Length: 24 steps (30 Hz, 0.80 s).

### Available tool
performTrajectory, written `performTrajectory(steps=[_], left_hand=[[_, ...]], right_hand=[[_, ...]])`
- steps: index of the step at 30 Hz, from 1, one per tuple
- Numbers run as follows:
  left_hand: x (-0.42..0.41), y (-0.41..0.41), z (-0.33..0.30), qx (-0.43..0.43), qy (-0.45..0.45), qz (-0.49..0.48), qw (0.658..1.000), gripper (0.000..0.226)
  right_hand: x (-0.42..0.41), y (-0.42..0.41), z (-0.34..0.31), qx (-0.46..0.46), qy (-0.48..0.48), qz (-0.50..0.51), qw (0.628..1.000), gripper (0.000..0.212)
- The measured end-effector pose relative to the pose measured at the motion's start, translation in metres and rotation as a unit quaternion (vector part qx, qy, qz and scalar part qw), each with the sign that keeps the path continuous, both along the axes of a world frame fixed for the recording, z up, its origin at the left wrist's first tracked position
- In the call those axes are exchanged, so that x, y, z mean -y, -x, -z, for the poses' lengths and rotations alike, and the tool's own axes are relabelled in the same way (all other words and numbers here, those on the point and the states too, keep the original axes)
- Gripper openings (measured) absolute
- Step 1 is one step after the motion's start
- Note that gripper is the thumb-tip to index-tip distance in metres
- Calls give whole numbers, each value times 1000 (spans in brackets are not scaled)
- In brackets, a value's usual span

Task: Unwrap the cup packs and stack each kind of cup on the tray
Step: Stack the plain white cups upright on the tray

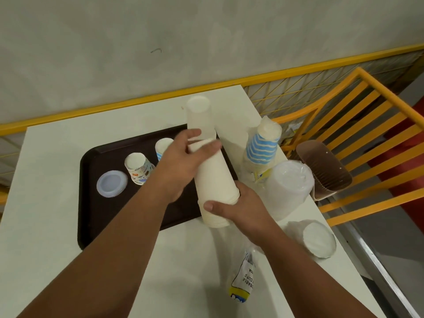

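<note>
White counter (57,203) under both hands: right grip (238,203) clamped on white cup stack (215,180) base, left grip (183,154) clamped higher; lower it upright onto tray (91,203) beside left grip, keeping rims aligned.

We see a tall stack of plain white cups (214,177) held upside down and tilted over the near right corner of the dark brown tray (91,203), its clear wrapper (241,278) hanging below its rims. On the tray stand an upturned patterned cup (137,167), a blue-striped cup (161,148) beside it, and a stack of clear lids (111,183) toward its left end. Right of the tray stand a wrapped blue-striped pack (262,148), a wrapped pack of clear cups (286,187) and brown ribbed sleeves (325,168).
</note>
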State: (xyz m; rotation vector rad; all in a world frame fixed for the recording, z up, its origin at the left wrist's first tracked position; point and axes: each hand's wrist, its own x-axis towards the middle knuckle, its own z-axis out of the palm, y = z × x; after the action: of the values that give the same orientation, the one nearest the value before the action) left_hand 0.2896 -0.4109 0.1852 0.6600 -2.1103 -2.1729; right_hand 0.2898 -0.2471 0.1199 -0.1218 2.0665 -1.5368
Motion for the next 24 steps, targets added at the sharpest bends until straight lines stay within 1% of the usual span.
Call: performTrajectory(steps=[1,2,4,6,8,10,12,14,15,18,20,22,24], left_hand=[[-2,-7,3,3,-23,12,1000,83],[-2,-10,6,0,-31,7,999,78],[-2,-12,10,-3,-38,-23,999,65],[-3,-12,16,-1,-46,-48,998,57],[-5,-11,22,2,-45,-75,996,54],[-8,-8,24,15,-21,-105,994,56],[-9,-5,20,16,55,-131,990,61],[-5,3,7,-21,128,-161,978,65],[-2,8,-3,-56,149,-176,972,66],[13,30,-32,-185,187,-194,945,69],[20,48,-41,-248,220,-181,926,75],[25,68,-40,-270,244,-161,917,80],[27,86,-32,-256,270,-144,917,82]], right_hand=[[2,1,-2,1,2,-11,1000,83],[3,2,-4,2,4,-17,1000,86],[5,2,-5,5,0,-28,1000,90],[6,-1,-5,7,-12,-34,999,86],[8,-2,-7,-10,-41,-30,999,76],[10,-3,-13,-50,-91,-19,994,67],[11,-2,-15,-105,-136,-7,985,66],[10,-2,-13,-128,-143,7,981,66],[9,-3,-10,-121,-139,16,983,66],[2,-6,1,-89,-129,28,987,68],[-2,-8,8,-84,-132,25,987,69],[-4,-9,14,-84,-131,24,988,70],[-5,-10,16,-84,-126,25,988,70]])
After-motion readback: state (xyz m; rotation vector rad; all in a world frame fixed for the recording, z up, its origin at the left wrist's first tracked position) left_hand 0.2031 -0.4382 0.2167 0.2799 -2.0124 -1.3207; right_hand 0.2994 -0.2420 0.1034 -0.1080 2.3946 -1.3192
